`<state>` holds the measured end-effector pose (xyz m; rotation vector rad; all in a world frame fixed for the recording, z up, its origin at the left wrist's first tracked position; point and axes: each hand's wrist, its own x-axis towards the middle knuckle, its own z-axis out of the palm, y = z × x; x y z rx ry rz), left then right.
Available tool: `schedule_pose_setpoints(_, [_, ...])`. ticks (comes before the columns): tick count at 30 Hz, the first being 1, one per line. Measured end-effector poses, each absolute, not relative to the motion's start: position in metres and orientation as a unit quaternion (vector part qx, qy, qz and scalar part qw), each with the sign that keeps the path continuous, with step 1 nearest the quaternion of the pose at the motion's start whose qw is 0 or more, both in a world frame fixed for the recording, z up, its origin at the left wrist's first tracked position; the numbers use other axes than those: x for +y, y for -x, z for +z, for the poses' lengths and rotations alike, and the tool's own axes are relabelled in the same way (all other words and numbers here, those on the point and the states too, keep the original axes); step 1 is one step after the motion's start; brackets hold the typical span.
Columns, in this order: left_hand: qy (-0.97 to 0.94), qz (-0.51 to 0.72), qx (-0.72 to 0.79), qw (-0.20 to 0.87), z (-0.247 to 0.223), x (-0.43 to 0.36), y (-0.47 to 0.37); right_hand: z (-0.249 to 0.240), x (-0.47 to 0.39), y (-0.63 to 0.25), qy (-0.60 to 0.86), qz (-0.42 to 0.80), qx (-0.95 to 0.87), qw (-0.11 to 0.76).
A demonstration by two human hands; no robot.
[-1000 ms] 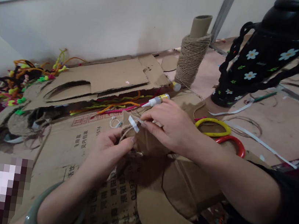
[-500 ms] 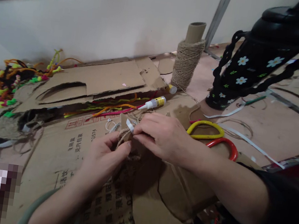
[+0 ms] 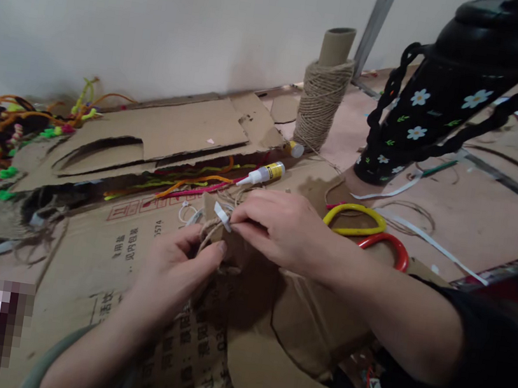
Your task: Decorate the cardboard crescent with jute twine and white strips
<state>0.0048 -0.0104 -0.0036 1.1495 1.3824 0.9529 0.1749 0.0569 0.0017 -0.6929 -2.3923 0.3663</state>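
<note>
My left hand is closed on a small piece of cardboard wrapped with twine, thumb on the near side. A short white strip lies across the top of that piece. My right hand pinches at the strip's right end, fingertips pressed together; the exact grip is partly hidden. Just beyond my hands lies a small glue bottle with a white nozzle and yellow label. Scissors with one yellow and one red handle rest to the right, their blades out of sight beneath my right forearm.
A twine spool stands upright at the back. Right of it is a black flowered tumbler with a braided strap. Pipe cleaners are heaped at the left beside cut cardboard. Printed cardboard covers the near surface.
The view has shifted slightly, so most things sit a little further left and higher. Both hands keep their hold, with the white strip still at the right fingertips.
</note>
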Motion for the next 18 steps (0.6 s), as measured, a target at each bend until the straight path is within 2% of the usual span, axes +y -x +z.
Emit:
schedule_pose_setpoints(5, [-0.491,0.403,0.57,0.522,-0.0014,-0.011,-0.0056,0.0016,0.0552,-0.1764,0.247,0.134,-0.909,0.308])
schedule_pose_setpoints(14, [-0.52,0.396,0.577,0.49,-0.0019,-0.0135,-0.0075,0.0044,0.0482,-0.1738,0.259,0.056,-0.918,0.296])
schedule_pose_setpoints(18, [-0.527,0.39,0.578,0.485,-0.0018,-0.0145,-0.0082,0.0053,0.0474,-0.1736,0.271,0.065,-0.911,0.305])
